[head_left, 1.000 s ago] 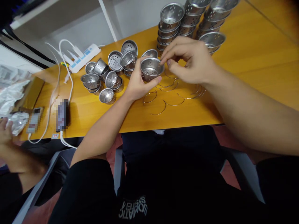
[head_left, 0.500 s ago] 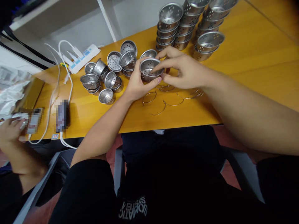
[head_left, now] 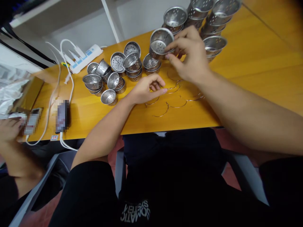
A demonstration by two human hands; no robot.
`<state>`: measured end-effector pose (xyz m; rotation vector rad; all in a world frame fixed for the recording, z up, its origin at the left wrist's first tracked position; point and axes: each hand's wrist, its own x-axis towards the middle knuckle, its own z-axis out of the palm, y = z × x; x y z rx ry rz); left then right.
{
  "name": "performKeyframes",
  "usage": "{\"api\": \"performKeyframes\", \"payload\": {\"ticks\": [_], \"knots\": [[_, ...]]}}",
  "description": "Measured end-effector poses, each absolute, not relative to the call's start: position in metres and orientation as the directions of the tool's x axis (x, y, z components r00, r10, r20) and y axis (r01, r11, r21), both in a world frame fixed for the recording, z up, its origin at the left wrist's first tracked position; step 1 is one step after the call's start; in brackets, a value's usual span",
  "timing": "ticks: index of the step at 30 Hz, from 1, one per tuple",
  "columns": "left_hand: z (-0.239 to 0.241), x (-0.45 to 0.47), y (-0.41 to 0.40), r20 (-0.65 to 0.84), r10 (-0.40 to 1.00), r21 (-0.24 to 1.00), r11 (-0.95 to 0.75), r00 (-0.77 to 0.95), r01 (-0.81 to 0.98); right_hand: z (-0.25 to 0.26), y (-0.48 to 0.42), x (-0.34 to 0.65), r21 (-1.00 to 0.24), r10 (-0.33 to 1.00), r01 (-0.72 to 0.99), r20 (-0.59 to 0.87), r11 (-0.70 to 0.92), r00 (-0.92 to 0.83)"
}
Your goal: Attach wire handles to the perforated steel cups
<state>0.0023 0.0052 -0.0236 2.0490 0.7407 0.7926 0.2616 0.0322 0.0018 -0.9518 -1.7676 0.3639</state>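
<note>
A perforated metal cup was held in the right hand, fingers pinched on its rim, and was lifted above the table, tilted so its open side faced the camera. Stacks of similar cups were seen just behind and to the right of that hand. The left hand was held low over the table with nothing in it, fingers loosely curled and partly apart, fingertips near thin wire rings scattered on the wood just right of it. A loose pile of cups was lying to the left of the left hand, some upright, some tipped over. Further left, a white power strip with white cables was noted, and a dark blurred item beside the cables. At the far left edge another person's hand was resting on a small object, too blurred to identify.
</note>
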Motion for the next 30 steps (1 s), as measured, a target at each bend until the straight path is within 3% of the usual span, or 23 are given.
{"api": "performKeyframes", "payload": {"ticks": [15,26,30], "knots": [[-0.02,0.004,0.004,0.288,0.699,0.796,-0.555,0.655,0.243,-0.026,0.046,0.242,-0.597,0.74,0.474,0.641,0.647,-0.201],[-0.026,-0.002,0.016,0.39,0.724,0.699,-0.635,0.57,0.329,-0.023,0.038,0.24,-0.754,0.809,0.295,0.537,0.587,-0.238],[-0.034,-0.007,0.025,0.408,0.749,0.695,-0.626,0.522,0.354,-0.01,0.045,0.259,-0.593,0.729,0.471,0.66,0.653,-0.181]]}}
